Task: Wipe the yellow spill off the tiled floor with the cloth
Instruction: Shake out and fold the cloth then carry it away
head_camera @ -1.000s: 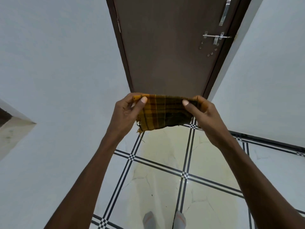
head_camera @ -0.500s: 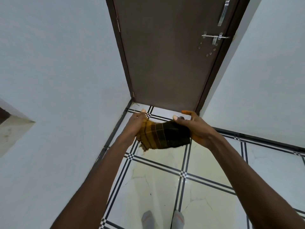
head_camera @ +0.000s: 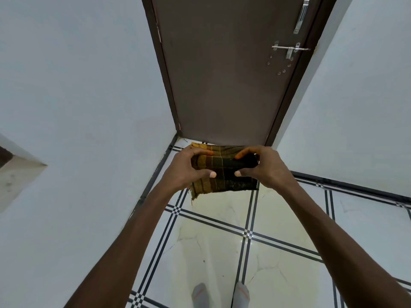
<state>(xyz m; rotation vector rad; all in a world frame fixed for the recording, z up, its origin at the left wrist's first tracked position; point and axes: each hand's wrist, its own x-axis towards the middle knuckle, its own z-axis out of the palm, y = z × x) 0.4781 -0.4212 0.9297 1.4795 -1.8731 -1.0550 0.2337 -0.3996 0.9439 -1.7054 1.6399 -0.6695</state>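
Head view: both arms reach out and down toward the foot of the door, two hands on one cloth.
Left hand: holds the left end of the cloth, fingers curled over its top edge, thumb laid flat across the front, tip pointing right.
Right hand: mirrors it on the right end, fingers hooked over the top fold, thumb stretched left across the front.
Grip: both hands are clamped on the cloth, each pinching it between thumb and fingers; the two thumb tips point at each other with a gap between them.
Cloth: one, yellow and dark plaid, folded into a band, its lower left corner frayed and hanging loose. It is held level between the hands, in front of the door's bottom edge; I cannot tell whether its lower edge touches the floor.
Spill: one pale yellow film spread over several tiles, from just under the cloth down to the feet and off to the right.
Floor: white tiles with black double lines and small checkered crossings.
Door: one, brown, shut, with one slide bolt and one handle on its right side.
Walls: two white ones, left and right of the door, each with a dark skirting strip.
Feet: two, in grey socks, at the bottom edge, standing on the yellowed tiles.
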